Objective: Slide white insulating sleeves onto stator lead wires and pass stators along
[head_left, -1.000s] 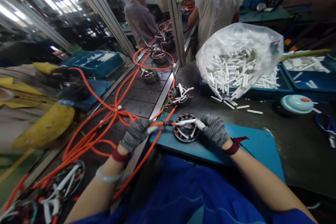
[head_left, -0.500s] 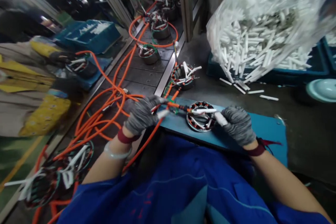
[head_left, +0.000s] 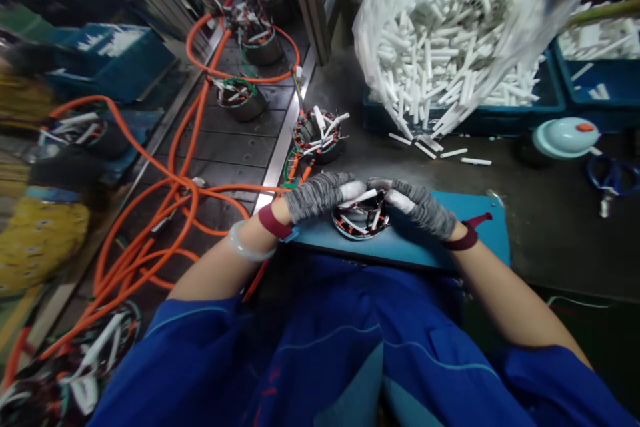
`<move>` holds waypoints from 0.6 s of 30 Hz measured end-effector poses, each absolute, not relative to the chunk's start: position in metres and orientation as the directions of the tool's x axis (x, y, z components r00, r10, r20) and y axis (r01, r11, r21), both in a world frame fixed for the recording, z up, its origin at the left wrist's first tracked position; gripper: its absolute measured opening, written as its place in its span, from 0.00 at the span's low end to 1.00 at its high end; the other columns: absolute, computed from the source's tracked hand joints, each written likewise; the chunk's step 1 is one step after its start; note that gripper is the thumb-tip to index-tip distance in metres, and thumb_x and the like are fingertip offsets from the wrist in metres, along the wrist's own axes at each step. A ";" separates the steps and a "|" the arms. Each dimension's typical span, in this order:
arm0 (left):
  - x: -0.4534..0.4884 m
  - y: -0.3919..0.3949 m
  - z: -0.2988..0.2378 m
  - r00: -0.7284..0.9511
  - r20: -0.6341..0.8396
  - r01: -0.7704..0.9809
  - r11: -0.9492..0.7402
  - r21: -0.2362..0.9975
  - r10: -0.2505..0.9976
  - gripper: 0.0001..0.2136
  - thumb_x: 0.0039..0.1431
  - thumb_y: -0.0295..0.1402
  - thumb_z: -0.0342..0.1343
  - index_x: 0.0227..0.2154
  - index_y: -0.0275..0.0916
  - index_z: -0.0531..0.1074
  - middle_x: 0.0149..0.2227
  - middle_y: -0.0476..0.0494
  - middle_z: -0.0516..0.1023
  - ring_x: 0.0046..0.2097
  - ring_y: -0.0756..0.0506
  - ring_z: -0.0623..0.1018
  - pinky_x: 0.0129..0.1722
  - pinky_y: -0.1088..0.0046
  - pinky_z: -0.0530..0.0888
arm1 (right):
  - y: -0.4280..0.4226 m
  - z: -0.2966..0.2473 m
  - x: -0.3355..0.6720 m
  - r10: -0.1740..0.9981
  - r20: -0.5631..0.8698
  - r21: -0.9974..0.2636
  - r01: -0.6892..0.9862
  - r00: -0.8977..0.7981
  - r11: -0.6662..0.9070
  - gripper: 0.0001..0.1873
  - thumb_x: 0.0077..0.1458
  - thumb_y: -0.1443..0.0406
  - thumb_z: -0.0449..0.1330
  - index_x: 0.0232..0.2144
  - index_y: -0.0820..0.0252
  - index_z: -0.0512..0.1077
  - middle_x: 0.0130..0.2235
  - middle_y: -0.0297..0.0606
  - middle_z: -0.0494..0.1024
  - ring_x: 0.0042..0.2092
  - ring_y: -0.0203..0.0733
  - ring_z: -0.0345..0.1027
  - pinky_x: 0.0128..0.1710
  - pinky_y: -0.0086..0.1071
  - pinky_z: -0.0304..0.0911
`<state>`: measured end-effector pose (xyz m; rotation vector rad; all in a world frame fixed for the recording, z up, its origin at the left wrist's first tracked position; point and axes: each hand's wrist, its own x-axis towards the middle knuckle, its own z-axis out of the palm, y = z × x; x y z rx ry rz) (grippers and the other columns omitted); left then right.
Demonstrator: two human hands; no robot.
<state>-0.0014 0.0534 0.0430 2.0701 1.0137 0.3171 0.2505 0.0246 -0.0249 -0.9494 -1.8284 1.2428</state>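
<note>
The person is working at a blue board (head_left: 480,240) lying near the body, with a wound motor stator (head_left: 361,223) sitting flat on its left half. Both gloved hands are meeting directly above that stator. The left hand (head_left: 320,195) is coming in from the left, fingers curled, and its fingertips are pinching the left end of a short white sleeve (head_left: 361,198). The right hand (head_left: 417,207) is reaching in from the right, also curled, with its fingertips touching the sleeve's right end; whether it is truly gripping cannot be told. The sleeve's long axis is running left to right, tilted slightly far at the right, and lying just over the stator's far rim, so both hands are about equally near it. Farther off, a second stator (head_left: 317,137) is standing by the orange cables (head_left: 165,213), and a clear bag of white sleeves (head_left: 450,33) is spilling at far right.
</note>
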 end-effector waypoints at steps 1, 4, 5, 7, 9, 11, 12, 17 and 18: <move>-0.006 0.053 0.045 0.661 -0.167 0.564 -0.338 0.753 0.731 0.21 0.71 0.47 0.47 0.41 0.37 0.78 0.37 0.45 0.82 0.39 0.44 0.81 0.42 0.68 0.78 | 0.028 -0.028 0.247 0.857 0.139 -0.963 0.133 -0.497 0.233 0.24 0.69 0.50 0.54 0.57 0.55 0.75 0.56 0.42 0.80 0.57 0.46 0.74 0.61 0.43 0.65; -0.013 0.052 0.048 0.674 -0.296 0.592 -0.255 0.765 0.677 0.21 0.68 0.49 0.52 0.47 0.35 0.76 0.41 0.44 0.82 0.42 0.43 0.81 0.44 0.67 0.77 | 0.038 -0.032 0.240 0.826 0.080 -0.991 0.047 -0.558 0.128 0.22 0.65 0.48 0.60 0.51 0.55 0.79 0.51 0.40 0.83 0.52 0.47 0.77 0.57 0.42 0.69; -0.014 0.051 0.047 0.694 -0.294 0.581 -0.270 0.768 0.657 0.21 0.68 0.48 0.52 0.51 0.36 0.75 0.44 0.43 0.82 0.45 0.42 0.81 0.48 0.67 0.76 | 0.040 -0.031 0.239 0.814 0.054 -0.996 0.032 -0.579 0.089 0.21 0.63 0.49 0.61 0.49 0.55 0.80 0.49 0.39 0.84 0.50 0.47 0.77 0.55 0.42 0.70; -0.012 0.050 0.044 0.752 -0.257 0.531 -0.327 0.782 0.607 0.21 0.68 0.45 0.53 0.57 0.39 0.73 0.52 0.42 0.81 0.53 0.41 0.80 0.54 0.66 0.73 | 0.044 -0.028 0.240 0.789 0.005 -1.000 0.019 -0.614 0.021 0.20 0.60 0.50 0.65 0.48 0.54 0.82 0.47 0.39 0.85 0.49 0.47 0.78 0.53 0.41 0.72; -0.009 0.048 0.041 0.770 -0.227 0.515 -0.373 0.772 0.596 0.20 0.68 0.43 0.53 0.56 0.39 0.74 0.54 0.41 0.80 0.55 0.41 0.79 0.57 0.66 0.72 | 0.046 -0.023 0.241 0.771 -0.037 -0.999 0.018 -0.636 -0.033 0.20 0.57 0.51 0.68 0.46 0.55 0.83 0.46 0.39 0.85 0.48 0.48 0.79 0.51 0.39 0.73; -0.007 0.046 0.038 0.742 -0.215 0.552 -0.395 0.734 0.636 0.18 0.69 0.43 0.52 0.52 0.37 0.77 0.50 0.40 0.82 0.52 0.41 0.80 0.54 0.67 0.73 | 0.048 -0.019 0.242 0.766 -0.075 -0.997 0.025 -0.638 -0.077 0.22 0.54 0.50 0.70 0.45 0.56 0.83 0.44 0.39 0.86 0.45 0.48 0.80 0.48 0.39 0.74; -0.008 0.045 0.036 0.730 -0.209 0.572 -0.414 0.708 0.650 0.18 0.70 0.42 0.51 0.50 0.36 0.78 0.47 0.40 0.83 0.50 0.41 0.80 0.53 0.66 0.74 | 0.048 -0.018 0.243 0.769 -0.092 -0.995 0.034 -0.633 -0.091 0.22 0.52 0.49 0.71 0.44 0.56 0.84 0.43 0.39 0.86 0.45 0.48 0.80 0.47 0.39 0.74; -0.021 0.037 0.033 0.756 -0.158 0.581 -0.540 0.609 0.635 0.17 0.72 0.41 0.48 0.44 0.35 0.79 0.41 0.40 0.83 0.44 0.44 0.80 0.51 0.67 0.74 | 0.046 -0.007 0.241 0.759 -0.171 -0.985 0.133 -0.629 -0.111 0.21 0.50 0.51 0.72 0.42 0.57 0.84 0.42 0.39 0.86 0.43 0.47 0.79 0.46 0.38 0.73; -0.022 0.035 0.033 0.762 -0.151 0.572 -0.545 0.614 0.630 0.18 0.72 0.42 0.48 0.44 0.36 0.79 0.40 0.41 0.83 0.43 0.44 0.80 0.50 0.67 0.74 | 0.044 -0.004 0.239 0.754 -0.182 -0.982 0.148 -0.632 -0.113 0.21 0.51 0.51 0.71 0.42 0.57 0.84 0.42 0.39 0.86 0.42 0.46 0.79 0.45 0.38 0.73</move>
